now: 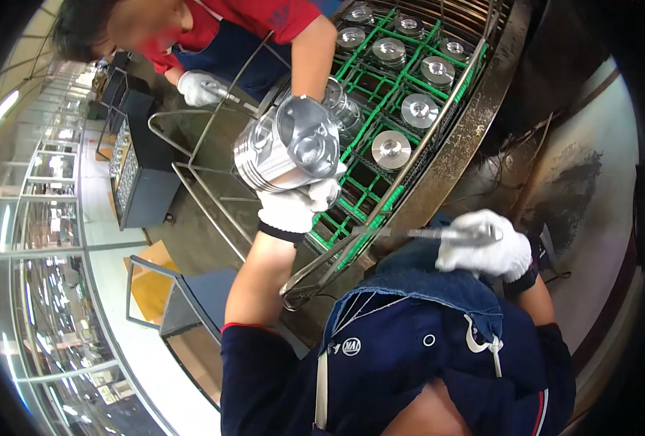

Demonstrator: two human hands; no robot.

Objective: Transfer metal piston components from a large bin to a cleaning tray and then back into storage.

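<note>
A large shiny metal piston (246, 156), with ring grooves round its side and its hollow open end turned up to the right, is in my left hand (293, 207). That hand wears a white glove and has its fingers closed round the piston's lower side. In my right hand (482, 247), also white-gloved, is a long thin grey metal tool (424, 233). Its narrow end points left, over the near corner of the green-gridded rack (384, 207), apart from the piston. The tool's exact kind cannot be made out.
Several pistons (391, 150) stand crown up in the rack's green compartments. A co-worker (242, 51) at the far left holds a similar tool in a gloved hand (199, 89). Metal rails (213, 211) edge the rack. Grey carts (148, 185) and cardboard (155, 280) stand left.
</note>
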